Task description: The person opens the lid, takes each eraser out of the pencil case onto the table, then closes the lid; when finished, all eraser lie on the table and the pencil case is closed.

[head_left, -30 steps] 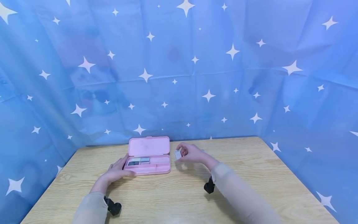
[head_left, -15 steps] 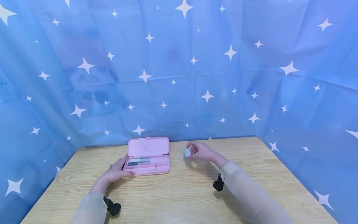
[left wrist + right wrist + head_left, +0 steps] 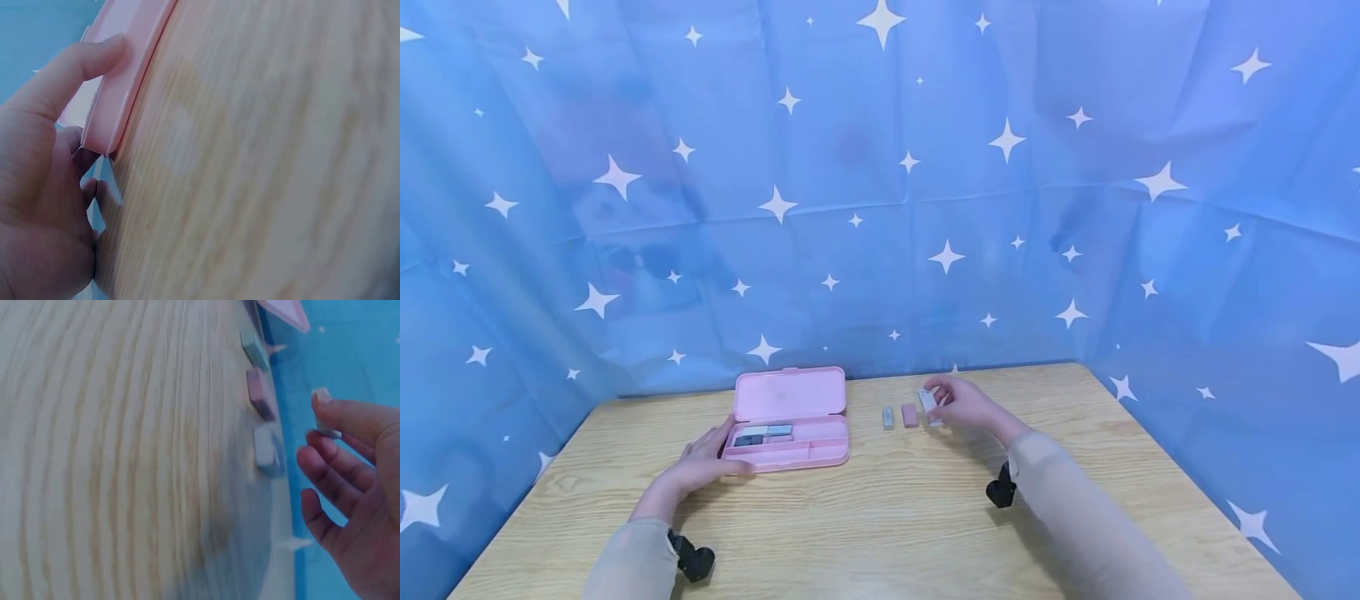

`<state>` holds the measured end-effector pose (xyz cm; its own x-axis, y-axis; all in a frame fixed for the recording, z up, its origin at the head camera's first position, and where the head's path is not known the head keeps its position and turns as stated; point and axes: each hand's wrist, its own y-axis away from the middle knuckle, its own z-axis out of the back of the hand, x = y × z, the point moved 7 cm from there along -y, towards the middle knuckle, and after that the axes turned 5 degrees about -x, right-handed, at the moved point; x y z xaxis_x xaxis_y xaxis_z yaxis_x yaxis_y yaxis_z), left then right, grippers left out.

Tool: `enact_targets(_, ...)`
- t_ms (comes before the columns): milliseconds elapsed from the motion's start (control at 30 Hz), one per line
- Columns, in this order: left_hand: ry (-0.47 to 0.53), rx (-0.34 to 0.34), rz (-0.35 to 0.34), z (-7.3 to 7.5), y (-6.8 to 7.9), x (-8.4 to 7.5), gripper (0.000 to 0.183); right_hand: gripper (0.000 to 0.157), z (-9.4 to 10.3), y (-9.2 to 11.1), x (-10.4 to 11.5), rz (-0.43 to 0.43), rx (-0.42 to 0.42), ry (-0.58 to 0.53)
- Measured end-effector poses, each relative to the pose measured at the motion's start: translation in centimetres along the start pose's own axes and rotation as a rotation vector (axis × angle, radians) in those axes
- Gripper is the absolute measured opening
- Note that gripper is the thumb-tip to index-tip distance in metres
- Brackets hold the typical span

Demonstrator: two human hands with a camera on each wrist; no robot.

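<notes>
Nearest lay two pale sleeves (image 3: 632, 562), short of the pink case (image 3: 767, 457), each with a black wrist device (image 3: 694, 560) at its cuff. The wooden table (image 3: 850, 525) ran beneath, continuing past both ends of the case. The left hand (image 3: 698, 468) gripped the case's left end, thumb over the near wall, the other fingers along that end.

The case lay open, its near strip split in two by a divider. In the left part of its long rear compartment sat a dark block (image 3: 748, 440), with a whitish block and a blue block (image 3: 780, 430) just beyond it.

To the right of the case, a greenish-grey block (image 3: 888, 418), a pink block (image 3: 910, 415) and a pale block (image 3: 936, 422) lay in a row, set apart. The right hand (image 3: 964, 403), past the row from the case, pinched a white block (image 3: 927, 401) between thumb and fingers, above the pale one; the right wrist view showed it raised off the table, mostly hidden by the thumb.

The lid (image 3: 790, 394) leaned back behind the case's base; beyond it hung a blue backdrop (image 3: 865, 283) with white stars.
</notes>
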<state>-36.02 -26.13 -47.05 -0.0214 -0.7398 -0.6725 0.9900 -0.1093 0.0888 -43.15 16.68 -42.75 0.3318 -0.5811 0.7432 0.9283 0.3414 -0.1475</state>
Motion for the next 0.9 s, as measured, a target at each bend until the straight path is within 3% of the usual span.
enact_targets(233,-0.001,0.001,0.008,0.0,0.1,0.1,0.117,0.046,1.2,0.6,-2.0,-0.048,-0.026,-0.018)
enact_targets(433,0.002,0.008,0.000,0.0,0.2,-0.1,0.117,0.047,2.0,0.9,-3.4,-0.038,-0.048,0.015)
enact_targets(900,-0.008,0.003,0.007,0.0,0.1,-0.2,0.117,0.046,2.6,1.6,-4.4,-0.065,-0.032,0.053)
